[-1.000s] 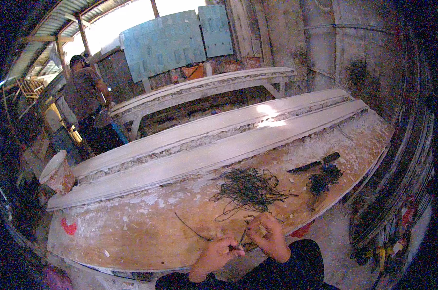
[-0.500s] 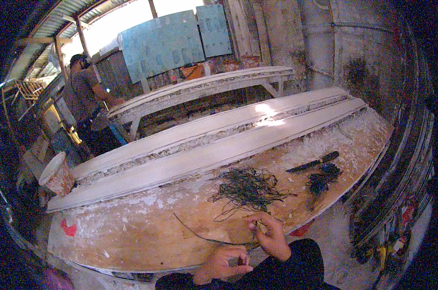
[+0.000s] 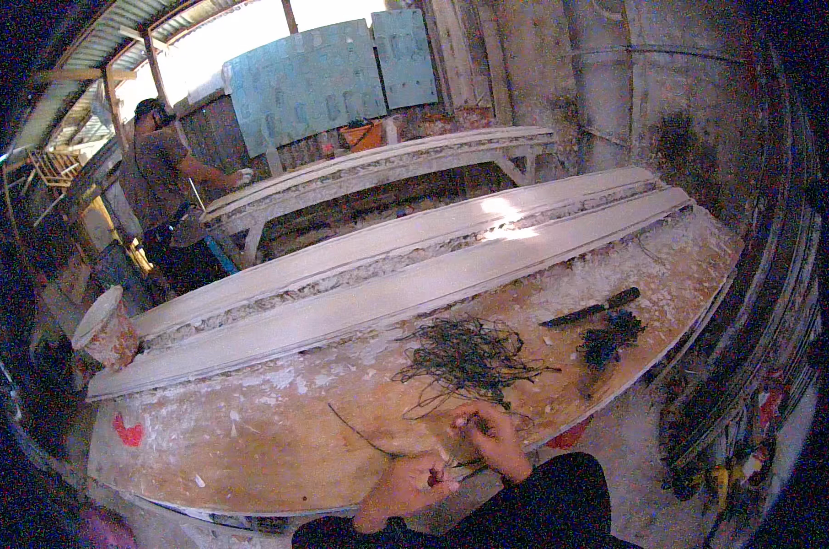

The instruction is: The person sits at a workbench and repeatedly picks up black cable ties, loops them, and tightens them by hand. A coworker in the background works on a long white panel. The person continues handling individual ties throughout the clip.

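Observation:
At the near edge of the workbench, my left hand [image 3: 401, 489] is closed on a thin dark cord [image 3: 360, 434], whose loose end curves up and left across the wood. Just right of it and slightly farther off, my right hand [image 3: 493, 439] pinches with bent fingers; a thin strand seems to run between the two hands. A loose tangle of dark cord [image 3: 465, 357] lies right beyond my right hand. To the right of this heap rests a knife [image 3: 590, 308] with a black handle, and a smaller dark bundle of cord [image 3: 610, 339] sits beside it.
Two long white moulded strips [image 3: 387, 316] stretch across the stained bench [image 3: 250, 467]. A plaster-smeared bucket [image 3: 109, 329] stands at its left end. Behind, a person [image 3: 163, 174] works at another long bench [image 3: 378, 174]. Long pieces [image 3: 753, 311] line the right side.
My two hands have drawn closer together, the right one moving left and the left hand tilting inward with the cord. The person behind has reached an arm forward over the far bench.

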`<state>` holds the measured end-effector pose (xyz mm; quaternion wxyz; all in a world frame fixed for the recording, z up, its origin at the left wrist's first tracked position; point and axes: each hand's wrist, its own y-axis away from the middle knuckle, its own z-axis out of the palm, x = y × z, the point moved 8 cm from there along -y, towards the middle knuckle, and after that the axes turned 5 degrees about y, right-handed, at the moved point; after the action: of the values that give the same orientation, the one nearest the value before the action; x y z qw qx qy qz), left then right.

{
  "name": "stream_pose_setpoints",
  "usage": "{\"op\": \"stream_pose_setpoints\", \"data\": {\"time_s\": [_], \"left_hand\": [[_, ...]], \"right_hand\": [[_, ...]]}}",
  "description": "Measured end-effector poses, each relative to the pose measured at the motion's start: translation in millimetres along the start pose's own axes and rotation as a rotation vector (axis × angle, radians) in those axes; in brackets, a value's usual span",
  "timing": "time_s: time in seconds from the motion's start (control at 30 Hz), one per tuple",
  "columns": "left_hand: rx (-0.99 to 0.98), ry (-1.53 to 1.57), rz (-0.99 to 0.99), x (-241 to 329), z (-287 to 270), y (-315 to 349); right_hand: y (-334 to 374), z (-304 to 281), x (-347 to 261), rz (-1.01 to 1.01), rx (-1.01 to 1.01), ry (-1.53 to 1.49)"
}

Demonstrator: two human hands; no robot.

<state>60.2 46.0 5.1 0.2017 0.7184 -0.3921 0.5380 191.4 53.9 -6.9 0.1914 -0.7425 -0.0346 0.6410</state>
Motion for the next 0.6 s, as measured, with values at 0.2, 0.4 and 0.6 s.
{"op": "stream_pose_setpoints", "data": {"time_s": [0.2,0.4,0.6], "left_hand": [[0.65,-0.136,-0.159,-11,-68,15],[0.986,0.044,-0.164,-20,-94,29],[0.985,0.017,-0.161,-28,-94,28]], "right_hand": [[-1,-3,4,-0.025,-0.003,0.046],[9,19,-42,-0.351,-0.35,0.217],[27,49,-71,-0.39,-0.635,0.075]]}}
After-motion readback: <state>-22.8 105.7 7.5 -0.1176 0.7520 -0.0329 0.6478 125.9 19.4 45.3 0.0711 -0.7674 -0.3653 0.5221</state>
